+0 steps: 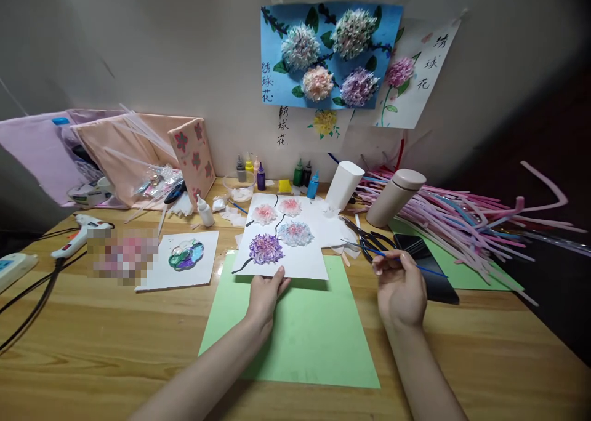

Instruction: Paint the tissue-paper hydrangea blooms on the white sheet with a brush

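My left hand [268, 295] pinches the lower edge of a white sheet of paper [302, 264], thumb on top, tilting it up over a green sheet [314, 341]. Several raised flowers sit on the white paper: a purple one [266, 249], a blue-pink one [296, 233] and pink ones above, with black painted stems between them. To the right, my right hand [402, 288] is raised with a thin blue paintbrush [427, 269] between its fingers, the tip pointing left. A flower-shaped palette [185, 254] smeared with green and purple paint lies left on white paper.
At the left are a glue gun [80, 235] with cables and a white glue bottle [204, 212]. Paint bottles [261, 176] line the wall. Pliers [369, 239], a dark phone [436, 279], a beige tumbler [396, 197] and pink pipe cleaners [443, 218] lie right.
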`<control>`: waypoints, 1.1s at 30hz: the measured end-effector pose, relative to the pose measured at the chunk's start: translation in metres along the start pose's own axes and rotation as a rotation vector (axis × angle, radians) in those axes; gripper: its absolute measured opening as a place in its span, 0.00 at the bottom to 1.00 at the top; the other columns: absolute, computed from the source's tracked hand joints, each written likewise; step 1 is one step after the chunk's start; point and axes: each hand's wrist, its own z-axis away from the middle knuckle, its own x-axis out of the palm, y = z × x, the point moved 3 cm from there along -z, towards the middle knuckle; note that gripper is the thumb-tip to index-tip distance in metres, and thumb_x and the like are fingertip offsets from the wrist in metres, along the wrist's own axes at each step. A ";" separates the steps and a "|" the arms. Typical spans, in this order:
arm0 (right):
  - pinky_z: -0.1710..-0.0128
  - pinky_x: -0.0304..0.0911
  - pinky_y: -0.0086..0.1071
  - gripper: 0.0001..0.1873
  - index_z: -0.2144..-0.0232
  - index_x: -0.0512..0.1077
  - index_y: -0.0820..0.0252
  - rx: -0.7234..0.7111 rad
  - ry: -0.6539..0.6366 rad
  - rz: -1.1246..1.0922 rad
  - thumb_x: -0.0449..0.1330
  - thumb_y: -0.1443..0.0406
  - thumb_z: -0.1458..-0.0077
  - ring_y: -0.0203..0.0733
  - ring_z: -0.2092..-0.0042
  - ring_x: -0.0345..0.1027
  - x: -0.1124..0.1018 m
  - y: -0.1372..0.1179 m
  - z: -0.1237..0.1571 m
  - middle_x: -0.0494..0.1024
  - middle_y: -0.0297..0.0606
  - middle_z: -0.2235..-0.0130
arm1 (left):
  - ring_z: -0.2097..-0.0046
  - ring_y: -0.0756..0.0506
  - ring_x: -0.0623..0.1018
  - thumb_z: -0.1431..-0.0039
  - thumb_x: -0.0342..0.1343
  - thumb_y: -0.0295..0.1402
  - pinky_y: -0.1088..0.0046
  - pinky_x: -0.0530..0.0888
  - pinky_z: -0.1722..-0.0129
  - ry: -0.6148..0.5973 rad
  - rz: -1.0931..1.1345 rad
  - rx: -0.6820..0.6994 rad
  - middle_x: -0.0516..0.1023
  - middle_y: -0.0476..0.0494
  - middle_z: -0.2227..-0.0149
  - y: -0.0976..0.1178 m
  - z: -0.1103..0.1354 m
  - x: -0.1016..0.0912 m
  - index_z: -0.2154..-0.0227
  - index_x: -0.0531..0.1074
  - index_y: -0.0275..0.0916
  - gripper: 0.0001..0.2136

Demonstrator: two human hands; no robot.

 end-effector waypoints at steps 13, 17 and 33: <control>0.72 0.58 0.29 0.14 0.72 0.70 0.58 0.024 -0.448 0.427 0.50 0.58 0.40 0.34 0.72 0.61 0.033 0.050 0.061 0.71 0.35 0.71 | 0.79 0.51 0.70 0.51 0.58 0.47 0.78 0.64 0.79 -0.298 -1.041 0.426 0.77 0.45 0.77 0.153 -0.036 -0.124 0.76 0.76 0.34 0.17; 0.69 0.60 0.31 0.10 0.66 0.68 0.56 -0.133 -0.668 0.566 0.48 0.62 0.39 0.36 0.70 0.62 0.054 0.065 0.090 0.71 0.36 0.68 | 0.69 0.45 0.74 0.48 0.52 0.46 0.74 0.65 0.71 0.231 -1.136 0.713 0.79 0.42 0.72 0.194 -0.072 -0.182 0.74 0.76 0.34 0.18; 0.66 0.59 0.34 0.08 0.69 0.65 0.57 -0.457 -1.255 0.869 0.47 0.67 0.40 0.42 0.65 0.66 0.217 0.104 0.131 0.72 0.38 0.68 | 0.73 0.47 0.71 0.40 0.48 0.41 0.74 0.59 0.72 0.237 -1.300 0.593 0.75 0.44 0.78 0.159 -0.084 -0.188 0.80 0.74 0.35 0.19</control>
